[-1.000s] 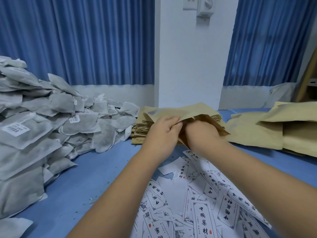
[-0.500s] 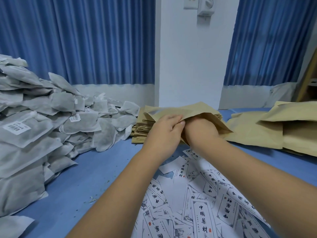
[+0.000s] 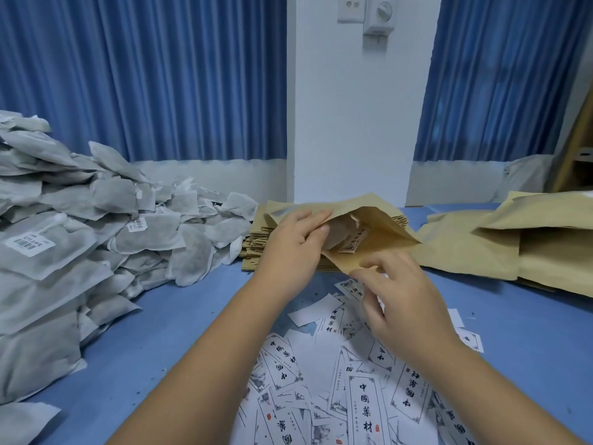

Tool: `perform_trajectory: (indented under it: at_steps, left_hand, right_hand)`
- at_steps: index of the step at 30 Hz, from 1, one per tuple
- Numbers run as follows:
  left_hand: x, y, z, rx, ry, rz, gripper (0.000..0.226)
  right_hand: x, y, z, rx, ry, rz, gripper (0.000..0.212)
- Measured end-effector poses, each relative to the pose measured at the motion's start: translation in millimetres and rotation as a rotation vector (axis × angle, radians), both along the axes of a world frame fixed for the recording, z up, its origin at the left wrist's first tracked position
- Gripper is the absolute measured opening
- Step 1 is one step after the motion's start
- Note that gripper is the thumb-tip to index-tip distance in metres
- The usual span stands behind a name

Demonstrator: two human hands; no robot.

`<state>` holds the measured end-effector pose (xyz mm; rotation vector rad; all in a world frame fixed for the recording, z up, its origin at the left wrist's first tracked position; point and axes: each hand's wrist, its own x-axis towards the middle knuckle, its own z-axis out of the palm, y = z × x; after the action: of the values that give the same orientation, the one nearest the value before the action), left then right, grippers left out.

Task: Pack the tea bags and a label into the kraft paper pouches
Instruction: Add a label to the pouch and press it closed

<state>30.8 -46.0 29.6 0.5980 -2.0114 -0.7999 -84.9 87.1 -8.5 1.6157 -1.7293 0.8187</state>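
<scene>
Left hand: Your left hand (image 3: 293,242) is gripping the upper flap of the open tan kraft paper pouch (image 3: 390,240), with the fingers (image 3: 316,218) curled over its edge and holding the mouth wide.
Right hand: Your right hand (image 3: 402,293) is hovering just in front of the mouth. Its fingers are loosely bent and released, grasping nothing, with the tips lying at the pouch's lower lip.
Inside the pouch: A grey mesh tea bag (image 3: 337,232) and a white printed paper label (image 3: 356,240) are sitting just beyond your left fingertips.
Flat kraft pouch stack (image 3: 255,252): It is lying beneath your left fingers.
Heap of grey tea bags (image 3: 96,239): It is resting well left of your left fingers.
Loose white labels with black characters (image 3: 362,403): They are lying scattered under your right wrist on the blue worktop (image 3: 160,332).
Filled kraft pouches (image 3: 513,242): They are lying well right of your right fingers.
</scene>
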Motion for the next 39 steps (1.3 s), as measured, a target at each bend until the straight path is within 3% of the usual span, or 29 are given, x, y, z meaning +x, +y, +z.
perform_trajectory:
  at_steps: [3,9,15,19,24,26,29,32,37,39]
  left_hand:
    - [7.4,6.1,9.9,-0.005,-0.025,0.001,0.033]
    - [56.9,31.4,31.4,0.103,0.099,-0.035,0.031]
    - [127.3,59.4,17.9,-0.012,0.101,-0.029,0.036]
    - [170.1,65.5,-4.6,-0.026,-0.115,0.019,0.045]
    - [200.8,72.9,-23.5,-0.306,-0.766,0.145,0.053]
    - [197.1,81.9,-28.3,-0.428,-0.927,0.181,0.063]
    - [178.4,94.7,-34.9,-0.483,-0.864,0.083,0.074]
    - [164.5,95.8,-46.3,-0.520,-0.857,0.063,0.066]
    - [163.6,87.9,-67.0,-0.446,-0.962,-0.070,0.061]
    - [168.4,86.4,-76.2,-0.358,-0.995,-0.142,0.062]
  right_hand:
    - [-8.4,6.4,-0.3,-0.109,-0.006,-0.015,0.030]
    - [-7.3,10.7,15.4,-0.231,0.051,0.004,0.055]
    - [13.2,24.2,11.9,-0.231,0.184,0.310,0.011]
    - [26.2,32.8,0.7,-0.162,0.281,0.461,0.006]
    - [35.8,38.1,-15.6,-0.065,0.345,0.551,0.003]
    - [40.5,39.1,-21.3,-0.059,0.368,0.585,0.007]
    - [47.5,43.0,-25.0,-0.031,0.381,0.574,0.020]
    - [50.3,47.6,-27.9,0.045,0.385,0.556,0.030]
    - [41.7,55.8,-33.6,0.325,0.454,0.501,0.027]
    - [39.8,59.0,-35.0,0.403,0.374,0.503,0.020]
